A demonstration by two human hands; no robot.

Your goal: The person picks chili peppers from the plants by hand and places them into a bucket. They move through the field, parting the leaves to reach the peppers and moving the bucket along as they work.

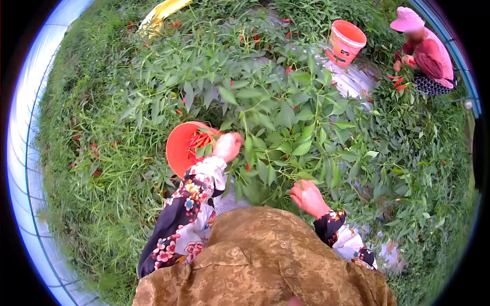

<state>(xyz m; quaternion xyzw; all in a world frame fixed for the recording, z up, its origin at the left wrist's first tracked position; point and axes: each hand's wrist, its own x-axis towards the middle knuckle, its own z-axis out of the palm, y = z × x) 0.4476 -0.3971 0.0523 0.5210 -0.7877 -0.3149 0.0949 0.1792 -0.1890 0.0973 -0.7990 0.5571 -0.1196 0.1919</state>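
My left hand (227,147) is beside the right rim of an orange-red bucket (176,150), its fingers curled among pepper leaves. What they hold, if anything, is hidden. Several slender red chili peppers (198,141) lie in the bucket, with a few green leaves over them. Lower right, my right hand (306,197) is closed at the edge of a leafy pepper plant (286,137). Leaves and the back of the hand hide its fingertips. A bit of red pepper (248,167) shows through the foliage between my hands.
A second orange-red bucket (346,43) stands at the upper right on pale ground sheeting (352,81). A person in a pink hat (407,20) crouches beyond it, red peppers near their hands. A yellow sack (166,13) lies at the top. Tall grass (117,204) grows at left.
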